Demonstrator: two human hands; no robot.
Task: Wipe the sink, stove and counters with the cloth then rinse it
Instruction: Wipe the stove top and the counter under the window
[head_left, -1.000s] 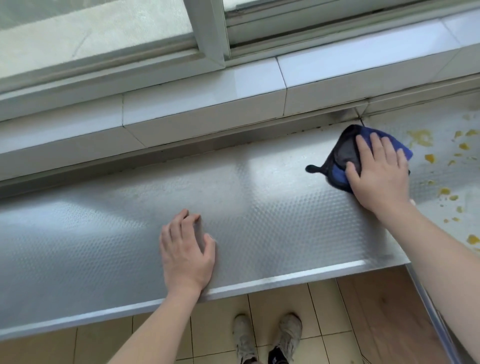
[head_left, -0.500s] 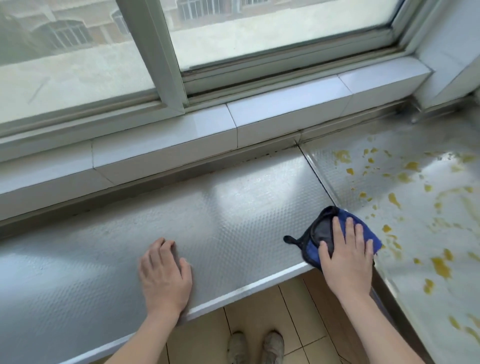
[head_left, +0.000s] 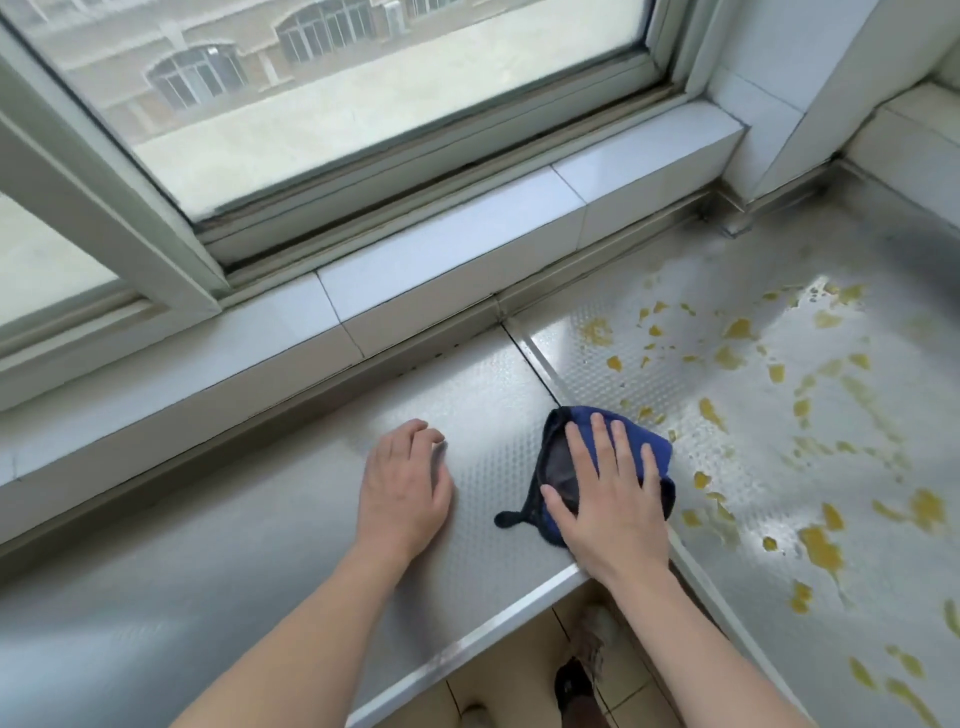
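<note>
Now, head view:
Right hand (head_left: 608, 499): your straight fingers press the blue-and-black folded cloth (head_left: 647, 447) flat, by the embossed steel counter (head_left: 260, 545)'s front edge.
Left hand (head_left: 402, 488): fingers relaxed, resting.
Risk: yellow spatter (head_left: 727, 358) smearing under a loaded cloth.

Both forearms (head_left: 322, 618) are bare, no sleeves showing; hands (head_left: 402, 488) bare too. A dark shoe (head_left: 574, 686) with a pale, worn top.

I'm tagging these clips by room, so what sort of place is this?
Probably a kitchen corner by a window: embossed steel counters meet at a right angle, the right-hand one spattered with yellow food stains, and the right hand presses a blue cloth flat.
</note>
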